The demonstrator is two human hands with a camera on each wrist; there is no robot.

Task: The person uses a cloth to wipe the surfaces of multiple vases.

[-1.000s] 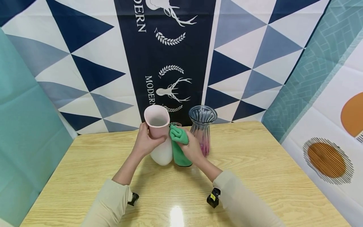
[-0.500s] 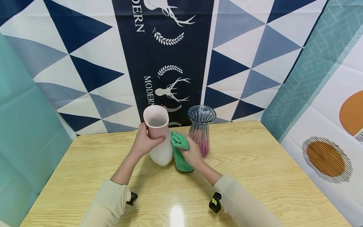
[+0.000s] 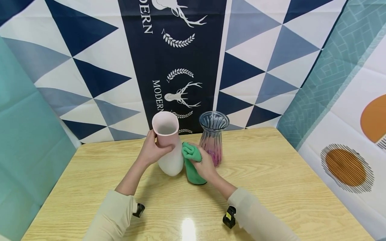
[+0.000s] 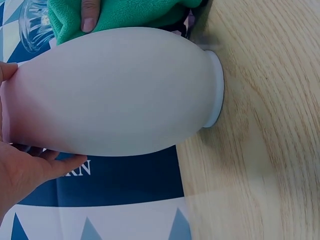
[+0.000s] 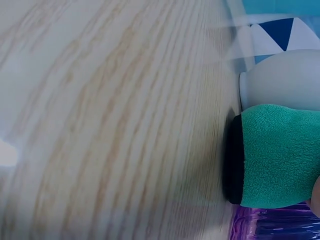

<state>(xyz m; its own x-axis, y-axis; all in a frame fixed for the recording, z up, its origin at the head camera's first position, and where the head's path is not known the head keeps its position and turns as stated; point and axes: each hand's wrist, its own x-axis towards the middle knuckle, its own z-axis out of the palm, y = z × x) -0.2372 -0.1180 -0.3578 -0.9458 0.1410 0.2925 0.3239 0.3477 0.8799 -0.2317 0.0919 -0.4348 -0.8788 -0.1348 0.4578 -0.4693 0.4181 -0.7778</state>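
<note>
A tall vase (image 3: 172, 162), pink at the neck and white below, stands upright on the table. My left hand (image 3: 152, 150) grips its neck, thumb across the front and fingers behind. In the left wrist view the smooth vase body (image 4: 120, 92) fills the middle, with its foot on the wood. My right hand (image 3: 205, 164) holds a bunched green cloth (image 3: 193, 154) at the vase's right side. The cloth hangs down and shows a dark edge in the right wrist view, where the fuzzy green cloth (image 5: 277, 155) overlaps the white vase (image 5: 282, 82).
A ribbed glass vase (image 3: 214, 134), blue-grey above and pink-purple below, stands just behind and right of my right hand. The wooden table (image 3: 259, 167) ends at a patterned cloth backdrop (image 3: 187, 60). Fabric hangs along both sides.
My right hand and the green cloth have moved down and slightly toward me along the vase's right side. My left hand keeps its grip on the pink and white vase.
</note>
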